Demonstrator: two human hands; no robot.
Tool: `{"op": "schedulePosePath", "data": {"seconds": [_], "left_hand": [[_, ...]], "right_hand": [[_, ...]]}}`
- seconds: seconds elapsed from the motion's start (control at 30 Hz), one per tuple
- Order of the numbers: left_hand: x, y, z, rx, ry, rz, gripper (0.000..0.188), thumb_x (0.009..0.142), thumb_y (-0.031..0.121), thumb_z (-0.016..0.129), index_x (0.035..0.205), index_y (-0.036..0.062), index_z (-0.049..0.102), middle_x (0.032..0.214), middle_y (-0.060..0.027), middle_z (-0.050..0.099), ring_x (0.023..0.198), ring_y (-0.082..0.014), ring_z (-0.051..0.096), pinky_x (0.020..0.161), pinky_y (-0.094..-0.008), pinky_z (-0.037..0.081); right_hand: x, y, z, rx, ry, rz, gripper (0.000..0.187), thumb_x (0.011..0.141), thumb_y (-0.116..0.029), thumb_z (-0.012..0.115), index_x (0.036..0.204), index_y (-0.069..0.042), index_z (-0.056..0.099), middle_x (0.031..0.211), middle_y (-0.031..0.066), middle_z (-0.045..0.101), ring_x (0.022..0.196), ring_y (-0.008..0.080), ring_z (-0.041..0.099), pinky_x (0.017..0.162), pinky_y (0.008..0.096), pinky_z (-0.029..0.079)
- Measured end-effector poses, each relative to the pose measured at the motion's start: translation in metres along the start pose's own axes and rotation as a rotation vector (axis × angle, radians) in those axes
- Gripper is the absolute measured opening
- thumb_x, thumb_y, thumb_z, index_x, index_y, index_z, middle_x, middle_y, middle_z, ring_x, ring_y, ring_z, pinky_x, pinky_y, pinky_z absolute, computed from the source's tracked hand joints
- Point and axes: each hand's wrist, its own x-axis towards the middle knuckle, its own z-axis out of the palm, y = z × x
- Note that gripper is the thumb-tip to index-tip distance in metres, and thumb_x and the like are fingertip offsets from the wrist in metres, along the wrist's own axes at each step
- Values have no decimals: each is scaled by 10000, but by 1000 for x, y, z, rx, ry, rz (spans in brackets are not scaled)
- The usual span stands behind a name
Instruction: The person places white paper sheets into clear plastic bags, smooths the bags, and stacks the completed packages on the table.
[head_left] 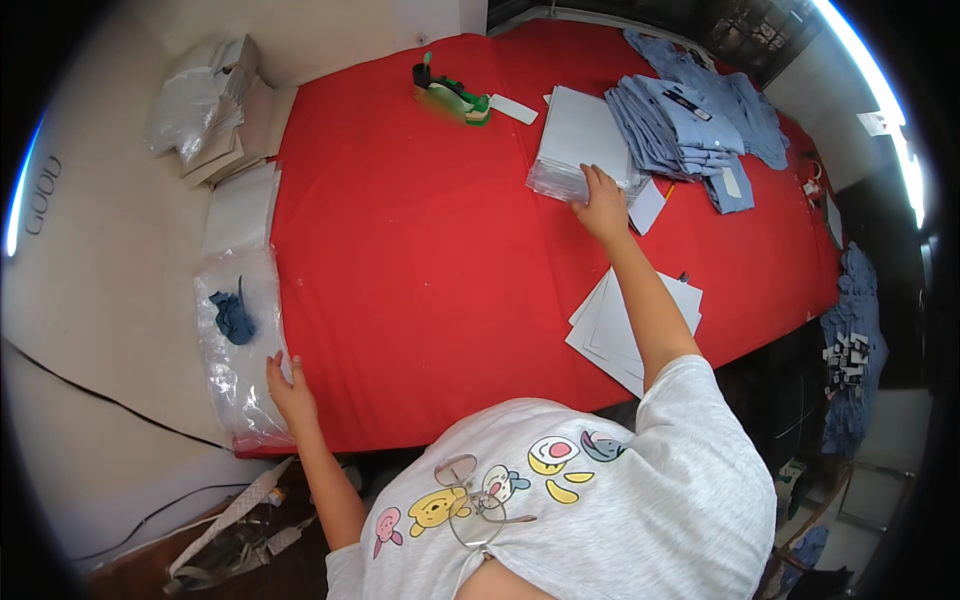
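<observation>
My left hand (291, 388) is at the table's near left, fingers apart and nothing in them. Beside it lies a pile of clear plastic bags (236, 388), with a crumpled dark blue scrap (234, 315) on top. Farther off, my right hand (603, 208) reaches to the near edge of a stack of flat packets in clear plastic (580, 135). Its fingers are stretched out over that edge and appear to touch it. A stack of folded blue shirts (690, 125) stands just right of the packets. Below my right forearm lie several fanned white sheets (605, 325).
A red cloth (420, 250) covers the table. A green tape dispenser (470, 108) and a white card (514, 109) are at the back. Plastic-covered packs and cardboard (215, 110) stand at the far left. More blue shirts (852, 350) with tags hang past the right edge.
</observation>
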Motion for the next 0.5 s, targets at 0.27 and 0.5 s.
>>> {"op": "schedulePosePath", "data": {"seconds": [0.27,0.5], "left_hand": [[-129,87,32,-108,-235,-71,407,1064,274,710,1362,-3,706,1499,-213,643,1411,-323,591,1170,-413,454],[-167,90,35,-657,-439,-433,388,1102,282,658,1359,-4,710,1296,-110,759,1209,-210,700,1073,-340,512]], "right_hand": [[45,25,-3,519,-129,325,337,1077,-165,581,1380,-131,725,1372,201,713,1281,370,670,1076,502,515],[-34,-101,-106,723,-125,-796,316,900,52,632,1147,-103,754,1357,110,735,1357,335,635,1221,587,382]]}}
